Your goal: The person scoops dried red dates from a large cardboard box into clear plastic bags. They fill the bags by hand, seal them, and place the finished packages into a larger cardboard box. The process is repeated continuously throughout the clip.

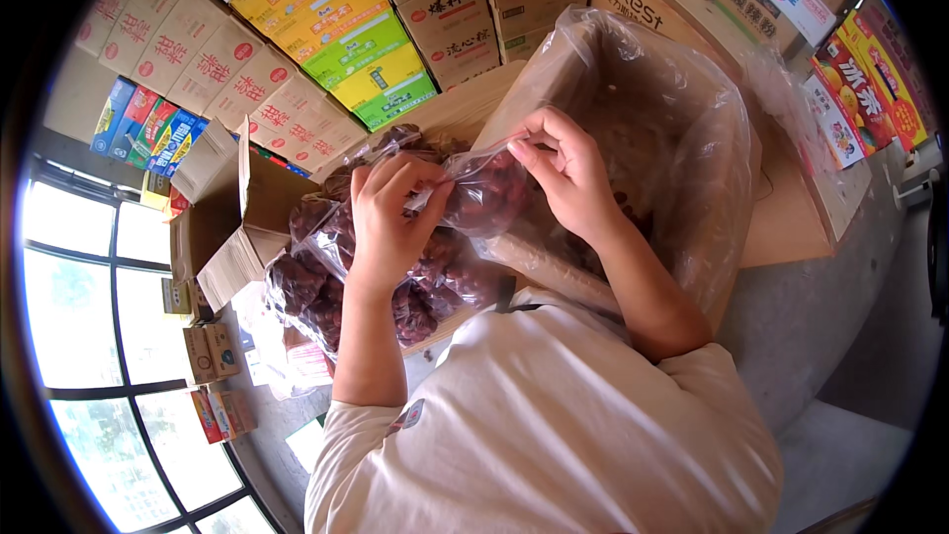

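Note:
A clear plastic zip bag point(485, 196) of dark red dried fruit, probably jujubes, hangs between my two hands. My left hand point(397, 200) pinches one end of its top edge. At the other end, the fingertips of my right hand point(556, 159) grip the same edge, where a thin red line shows. Several filled bags of the same fruit point(311, 285) lie heaped below and beside my left hand. Under my right forearm stands a large carton point(511, 256) lined with a clear plastic sheet point(712, 133). Some dark fruit point(634, 215) shows at its bottom, partly hidden by my arm.
An open cardboard box point(259, 193) with raised flaps stands on the left. Stacked brown cartons point(437, 7) and yellow and green cartons point(334, 22) rise beyond the work surface. More boxes point(860, 89) stand at the right. A paned window point(81, 311) fills the left side.

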A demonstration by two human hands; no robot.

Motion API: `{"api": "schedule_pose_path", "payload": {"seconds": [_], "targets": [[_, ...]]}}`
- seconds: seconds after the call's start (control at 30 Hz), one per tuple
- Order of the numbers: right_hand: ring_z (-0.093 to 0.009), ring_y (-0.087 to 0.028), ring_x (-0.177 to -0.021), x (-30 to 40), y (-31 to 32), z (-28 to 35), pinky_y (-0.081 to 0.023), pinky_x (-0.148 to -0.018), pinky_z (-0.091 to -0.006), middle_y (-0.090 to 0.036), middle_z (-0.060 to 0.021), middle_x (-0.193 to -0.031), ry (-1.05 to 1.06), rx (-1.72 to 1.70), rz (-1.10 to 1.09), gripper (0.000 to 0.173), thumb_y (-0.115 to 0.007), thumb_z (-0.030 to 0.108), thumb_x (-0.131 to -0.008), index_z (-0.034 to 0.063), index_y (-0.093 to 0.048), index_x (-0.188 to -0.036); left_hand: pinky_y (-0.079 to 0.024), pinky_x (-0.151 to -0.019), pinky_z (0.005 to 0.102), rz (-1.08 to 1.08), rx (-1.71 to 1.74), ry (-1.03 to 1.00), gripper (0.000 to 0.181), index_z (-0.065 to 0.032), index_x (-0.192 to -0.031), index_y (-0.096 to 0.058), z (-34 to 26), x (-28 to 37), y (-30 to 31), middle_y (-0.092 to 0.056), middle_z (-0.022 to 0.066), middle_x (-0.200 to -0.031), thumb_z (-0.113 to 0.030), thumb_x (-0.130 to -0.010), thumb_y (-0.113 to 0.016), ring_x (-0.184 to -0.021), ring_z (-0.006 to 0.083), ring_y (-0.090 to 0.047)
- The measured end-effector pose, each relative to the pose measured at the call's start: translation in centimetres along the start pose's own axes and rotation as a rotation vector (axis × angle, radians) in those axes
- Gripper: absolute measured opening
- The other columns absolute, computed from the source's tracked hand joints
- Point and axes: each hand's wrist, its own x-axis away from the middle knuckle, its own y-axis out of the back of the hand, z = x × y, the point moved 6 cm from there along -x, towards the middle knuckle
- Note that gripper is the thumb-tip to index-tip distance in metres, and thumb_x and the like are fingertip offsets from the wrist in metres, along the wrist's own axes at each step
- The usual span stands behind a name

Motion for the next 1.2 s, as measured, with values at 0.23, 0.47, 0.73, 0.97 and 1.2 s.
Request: {"api": "schedule_pose_path", "payload": {"seconds": [0.23,0.47,0.73,0.97,1.2], "targets": [[-0.009,-0.056,-0.089,0.1,-0.3,0.2,-0.048,-0.076,-0.0238,-0.054,-0.0024,-0.092,-0.031,0.016,0.032,0.004,-0.057,0.002,-0.094,-0.0003,-0.054,-0.095,-0.035,-0.069,0.0306,0.014,-0.011,-0.018,0.011,-0.0092,-0.080,-0.063,-0.1,-0.1,-0.1,-0.062,0.0001,-0.078,-0.006,-0.073,-0.071,-0.067,0.0168,-0.057],[-0.008,-0.054,-0.091,0.2,-0.3,0.2,-0.047,-0.079,-0.0236,-0.052,-0.0010,-0.093,-0.060,0.001,0.051,0.004,-0.057,0.003,-0.094,0.0010,-0.054,-0.095,-0.036,-0.071,0.0307,0.014,0.054,0.050,0.011,-0.0067,-0.078,-0.062,-0.3,-0.5,-0.3,-0.060,0.0015,-0.074,-0.004,-0.073,-0.071,-0.067,0.0171,-0.056],[-0.010,-0.058,-0.079,0.0,-0.3,0.3,-0.048,-0.064,-0.0232,-0.058,-0.0045,-0.085,0.058,0.063,-0.009,0.003,-0.059,0.002,-0.090,0.0000,-0.057,-0.089,-0.036,-0.072,0.0311,0.022,0.028,0.034,0.011,-0.0053,-0.076,-0.061,-0.4,-0.5,-0.2,-0.059,0.0027,-0.074,-0.003,-0.072,-0.071,-0.066,0.0169,-0.054],[-0.010,-0.058,-0.078,0.1,-0.5,0.6,-0.048,-0.064,-0.0235,-0.058,-0.0051,-0.084,0.057,0.062,-0.003,0.003,-0.059,0.001,-0.089,0.0004,-0.056,-0.088,-0.038,-0.071,0.0305,0.033,0.046,0.023,0.010,-0.0057,-0.077,-0.062,-0.5,-0.7,-0.6,-0.060,0.0020,-0.075,-0.004,-0.072,-0.071,-0.066,0.0170,-0.054],[-0.008,-0.054,-0.085,0.3,-0.5,0.2,-0.047,-0.074,-0.0233,-0.054,-0.0024,-0.089,0.007,0.089,0.046,0.002,-0.057,0.001,-0.092,0.0005,-0.055,-0.092,-0.039,-0.071,0.0308,0.063,0.081,0.046,0.010,-0.0059,-0.078,-0.063,-1.0,-1.2,-0.5,-0.061,0.0017,-0.076,-0.004,-0.073,-0.071,-0.066,0.0172,-0.054]]}}
